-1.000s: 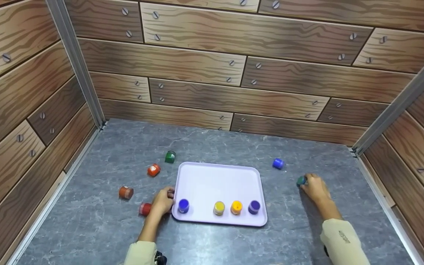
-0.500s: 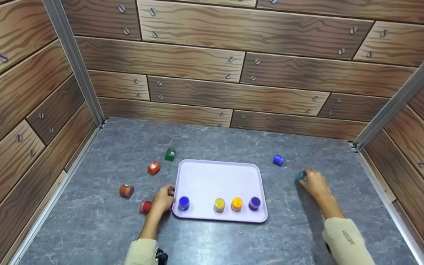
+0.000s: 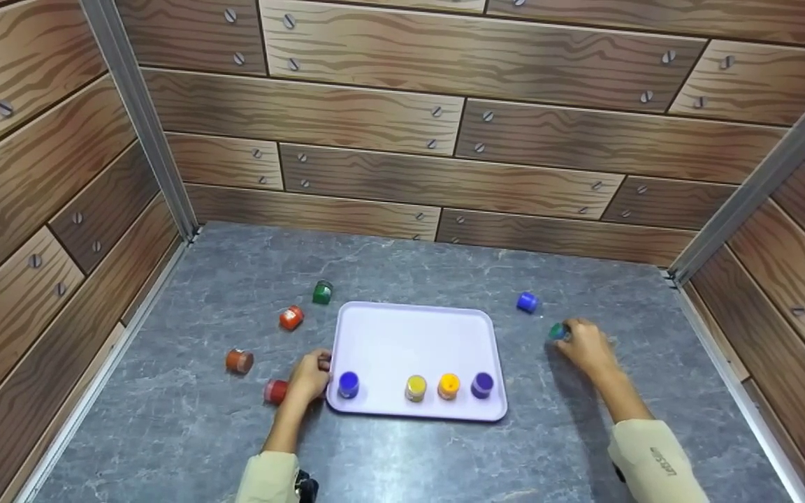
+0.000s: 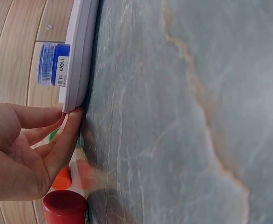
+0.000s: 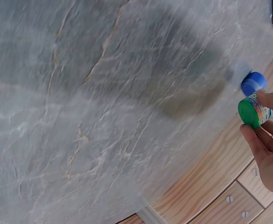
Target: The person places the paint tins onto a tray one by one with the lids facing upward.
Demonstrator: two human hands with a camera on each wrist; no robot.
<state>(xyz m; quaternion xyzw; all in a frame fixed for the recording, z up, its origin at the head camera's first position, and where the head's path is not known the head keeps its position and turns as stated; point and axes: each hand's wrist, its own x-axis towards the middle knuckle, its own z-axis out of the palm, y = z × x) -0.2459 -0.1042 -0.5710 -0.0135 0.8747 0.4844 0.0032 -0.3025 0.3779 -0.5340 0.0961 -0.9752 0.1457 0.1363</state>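
Note:
My left hand (image 3: 309,378) grips the left edge of the lilac tray (image 3: 413,335); in the left wrist view the thumb lies on the rim with fingers under it. Along the tray's near side stand a blue paint jar (image 3: 349,385), a yellow one (image 3: 416,388), an orange one (image 3: 448,386) and a purple one (image 3: 482,385). To the right of the tray, my right hand (image 3: 590,347) pinches a small green-ended paint jar (image 5: 251,112) between thumb and fingers, tilted on its side above the table.
A second blue jar (image 3: 527,302) lies beyond the right hand. Left of the tray lie a green jar (image 3: 322,293), an orange-red jar (image 3: 291,318), a brown jar (image 3: 239,361) and a red jar (image 3: 275,392) beside the left wrist. Wood-patterned walls (image 3: 367,119) enclose the grey table (image 3: 165,419).
My right hand has moved a little left toward the tray with the green-ended paint jar, which now shows more clearly. My left hand stays at the tray's edge.

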